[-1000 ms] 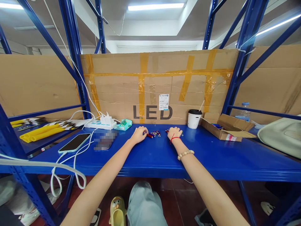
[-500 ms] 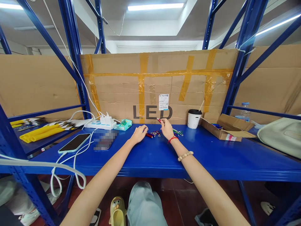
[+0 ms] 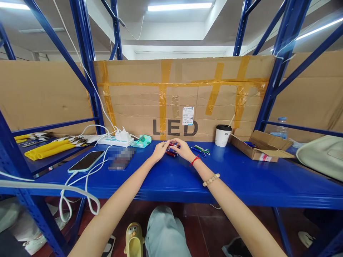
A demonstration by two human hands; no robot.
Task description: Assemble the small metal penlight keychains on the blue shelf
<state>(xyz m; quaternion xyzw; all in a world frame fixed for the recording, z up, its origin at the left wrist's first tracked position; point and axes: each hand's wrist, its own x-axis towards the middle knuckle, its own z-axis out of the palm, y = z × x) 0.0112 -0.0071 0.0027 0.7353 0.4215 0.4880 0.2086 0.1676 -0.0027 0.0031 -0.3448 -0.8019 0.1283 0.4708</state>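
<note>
My right hand (image 3: 184, 150) is closed, with a small red tube (image 3: 174, 145), which has a shiny end, between its fingertips. My left hand (image 3: 160, 151) meets it from the left, its fingers pinched at the tube's other end; the fingers hide part of the piece. Just beneath and between the hands lie more red tubes (image 3: 171, 153) of the same sort, partly covered. To the right of my right hand is a small pile of blue and green tubes with metal clips (image 3: 201, 150).
A lidded paper cup (image 3: 223, 135) and an open cardboard box (image 3: 258, 151) stand to the right. On the left are a phone (image 3: 86, 161) with white cables, a power strip (image 3: 114, 140), a green packet (image 3: 142, 141) and a blurred-out item (image 3: 122, 159). Cardboard (image 3: 134, 100) walls off the back.
My right hand has moved left and lowered the red tube to my left hand. The two hands, apart before, now meet at it. The view has shifted slightly.
</note>
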